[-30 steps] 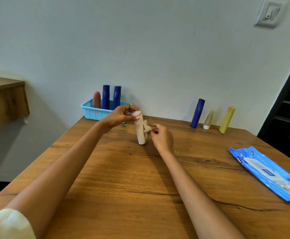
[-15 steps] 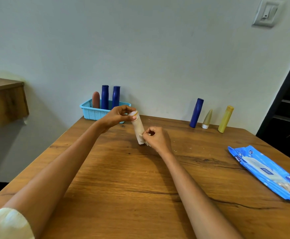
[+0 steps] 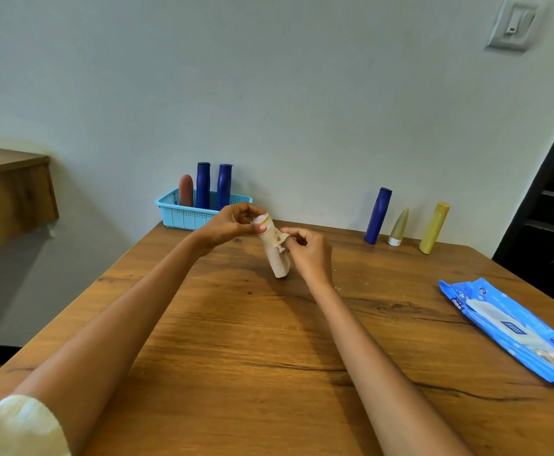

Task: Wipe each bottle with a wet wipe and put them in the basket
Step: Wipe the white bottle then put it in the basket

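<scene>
Leftmost, the blue basket (image 3: 183, 216) at the table's (image 3: 236, 340) far edge holds a brown bottle (image 3: 186, 190) and two dark-blue bottles (image 3: 203, 185). The left hand (image 3: 226, 225) pinches the top of a tilted beige bottle (image 3: 277, 255), its base on the table; the right hand (image 3: 308, 251) pinches a crumpled wet wipe (image 3: 281, 240) against its side. Three bottles (image 3: 378, 214) stand by the wall, wipes pack (image 3: 512, 330) rightmost.

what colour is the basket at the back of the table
Light blue basket, perforated sides; clearest in the head view.
</scene>
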